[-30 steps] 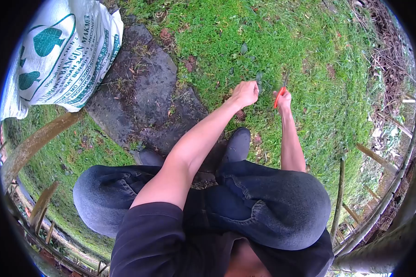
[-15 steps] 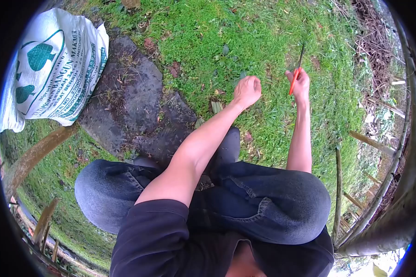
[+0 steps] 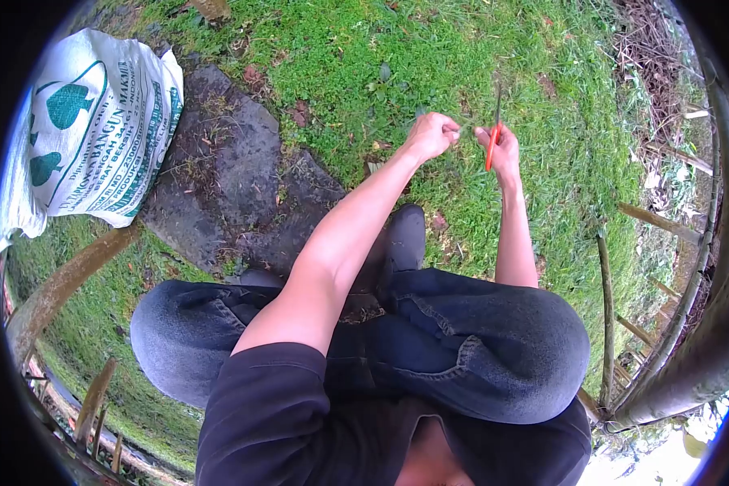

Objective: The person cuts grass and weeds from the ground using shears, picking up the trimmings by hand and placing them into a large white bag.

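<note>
My left hand (image 3: pixel 433 136) is closed in a pinch just above the lawn, with thin green blades of grass (image 3: pixel 466 125) at its fingertips. My right hand (image 3: pixel 504 154) is wrapped round a knife (image 3: pixel 492 147) with an orange handle and a narrow dark blade pointing away from me. Only a small gap separates the two hands. Short grass (image 3: pixel 429 65) lies beneath and ahead of them.
A white printed sack (image 3: pixel 97 130) stands at the left beside flat dark stones (image 3: pixel 219 162). My bent knees and dark boots (image 3: pixel 405 235) are below my hands. Wooden stakes and poles (image 3: pixel 660 223) line the right side, near dry twigs (image 3: pixel 656 73).
My right hand has moved left with the knife, closer to my left hand. My left hand has shifted slightly, and its fingertips now point toward the right hand.
</note>
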`<state>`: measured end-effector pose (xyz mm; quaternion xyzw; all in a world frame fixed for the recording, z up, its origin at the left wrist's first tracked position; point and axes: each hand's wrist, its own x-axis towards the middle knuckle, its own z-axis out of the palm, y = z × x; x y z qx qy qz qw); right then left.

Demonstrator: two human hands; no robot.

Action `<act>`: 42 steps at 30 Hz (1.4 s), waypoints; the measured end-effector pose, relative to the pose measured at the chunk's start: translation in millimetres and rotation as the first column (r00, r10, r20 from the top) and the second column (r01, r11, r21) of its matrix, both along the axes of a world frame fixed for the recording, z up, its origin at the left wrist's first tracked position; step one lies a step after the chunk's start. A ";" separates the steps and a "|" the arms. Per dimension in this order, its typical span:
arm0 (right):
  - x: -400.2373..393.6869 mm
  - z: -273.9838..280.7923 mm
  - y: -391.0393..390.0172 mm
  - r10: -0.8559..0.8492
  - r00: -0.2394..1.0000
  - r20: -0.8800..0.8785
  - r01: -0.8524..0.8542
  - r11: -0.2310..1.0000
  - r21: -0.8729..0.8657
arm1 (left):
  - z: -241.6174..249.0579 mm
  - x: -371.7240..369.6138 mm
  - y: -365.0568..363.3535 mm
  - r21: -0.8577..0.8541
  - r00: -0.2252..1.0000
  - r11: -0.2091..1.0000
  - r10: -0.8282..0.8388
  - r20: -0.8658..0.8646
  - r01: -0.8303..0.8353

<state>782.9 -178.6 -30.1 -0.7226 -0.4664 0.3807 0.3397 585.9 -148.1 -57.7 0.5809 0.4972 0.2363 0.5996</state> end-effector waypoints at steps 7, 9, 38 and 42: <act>58.2 -83.7 -61.8 -0.173 0.954 0.243 0.230 0.945 -0.231 | -43.4 -20.4 0.9 -0.167 0.984 0.970 0.180 -0.009 -0.179; 50.2 -90.6 -67.5 -0.190 0.970 0.152 0.224 0.942 -0.249 | -45.2 -28.8 -0.5 -0.260 0.967 0.935 0.255 0.022 -0.241; -193.1 105.8 69.0 0.412 0.851 -0.327 -0.365 0.910 0.195 | 163.6 -192.6 85.9 0.142 0.851 0.861 0.434 0.296 -0.489; -258.2 189.8 94.7 0.580 0.769 -0.269 -0.466 0.797 0.384 | 247.4 -266.3 116.1 0.291 0.969 0.926 0.209 0.135 -0.241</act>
